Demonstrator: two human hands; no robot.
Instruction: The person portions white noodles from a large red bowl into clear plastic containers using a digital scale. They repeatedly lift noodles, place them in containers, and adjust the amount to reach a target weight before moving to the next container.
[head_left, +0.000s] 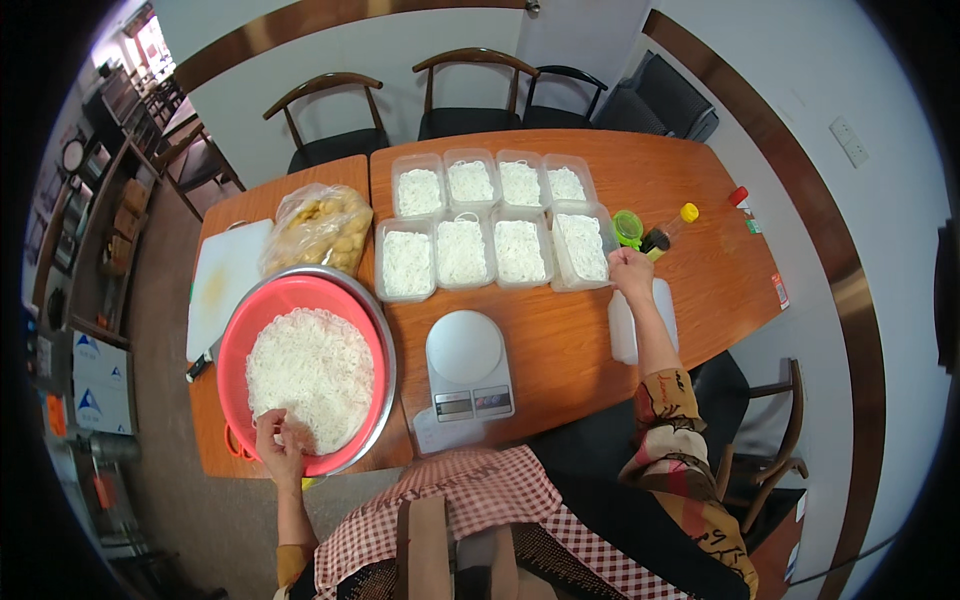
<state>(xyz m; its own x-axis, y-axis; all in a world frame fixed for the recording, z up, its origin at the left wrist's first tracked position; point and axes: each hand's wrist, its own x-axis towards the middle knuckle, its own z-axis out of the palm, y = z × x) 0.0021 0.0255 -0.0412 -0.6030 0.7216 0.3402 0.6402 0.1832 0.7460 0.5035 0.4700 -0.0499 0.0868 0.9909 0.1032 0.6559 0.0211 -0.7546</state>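
My left hand (277, 448) hovers at the near rim of a red plastic colander (233, 360), its fingers loosely curled with no item visible in them. White noodles (311, 375) fill the colander, which sits inside a metal basin (389, 397). My right hand (632, 271) pinches the right edge of a clear plastic container (568, 276) of noodles, at the near right end of two rows. That container looks slightly tilted. The rows hold several like containers, including one at the near left (407, 291). Between my hands lies a white digital kitchen scale (466, 349) with a bare platform.
Beyond the basin rests a plastic bag (322, 225) of yellowish pieces. A white cutting board (225, 292) and a black-handled knife (199, 367) lie left. Translucent plastic containers (624, 330) sit below my right wrist. A green-lidded jar (627, 227) and yellow-capped bottle (675, 225) are farther right.
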